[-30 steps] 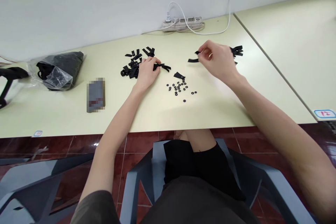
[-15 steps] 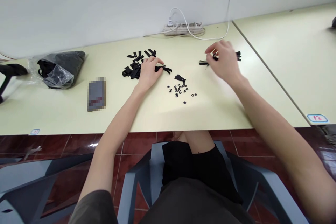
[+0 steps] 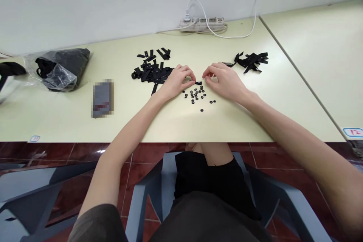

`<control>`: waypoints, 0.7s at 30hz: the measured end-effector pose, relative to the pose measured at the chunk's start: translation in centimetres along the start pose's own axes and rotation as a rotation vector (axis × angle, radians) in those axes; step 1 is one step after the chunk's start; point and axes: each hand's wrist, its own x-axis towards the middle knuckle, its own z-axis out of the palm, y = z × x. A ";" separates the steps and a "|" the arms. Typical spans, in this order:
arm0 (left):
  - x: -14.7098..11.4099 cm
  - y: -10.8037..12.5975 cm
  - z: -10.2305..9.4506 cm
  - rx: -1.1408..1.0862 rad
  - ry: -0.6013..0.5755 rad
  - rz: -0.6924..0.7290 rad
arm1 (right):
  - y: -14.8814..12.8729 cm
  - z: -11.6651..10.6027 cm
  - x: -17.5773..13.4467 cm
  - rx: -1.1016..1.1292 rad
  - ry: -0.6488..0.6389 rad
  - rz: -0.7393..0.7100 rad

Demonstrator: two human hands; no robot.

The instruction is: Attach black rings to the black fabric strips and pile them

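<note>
My left hand rests on the table with thumb and forefinger closed on one end of a short black fabric strip. A heap of similar black strips lies beside and partly behind that hand. Facing it from the right is my right hand, its fingers curved and slightly apart, with nothing visible between them. Small black ring-like snap pieces are scattered just below and between the hands. Beyond my right hand lies a second pile of black strips.
A power strip with a white cable sits against the wall. On the left are a clear plastic bag of black material and a pixelated box-like object. A seam crosses the table at right.
My right hand has come from the right pile towards the middle, leaving strips there. My left hand has moved right from the left heap, now with a strip at its fingertips.
</note>
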 end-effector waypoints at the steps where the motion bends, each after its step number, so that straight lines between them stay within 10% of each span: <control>1: 0.0 -0.1 0.0 0.006 0.005 -0.008 | -0.1 0.0 0.0 0.002 0.000 0.000; 13: 0.0 -1.5 -1.1 -0.006 0.257 -0.131 | -0.5 0.0 0.1 0.037 0.031 0.012; 21: -0.2 3.0 -0.9 -0.401 0.098 -0.087 | -2.2 -0.3 0.1 0.207 0.049 0.007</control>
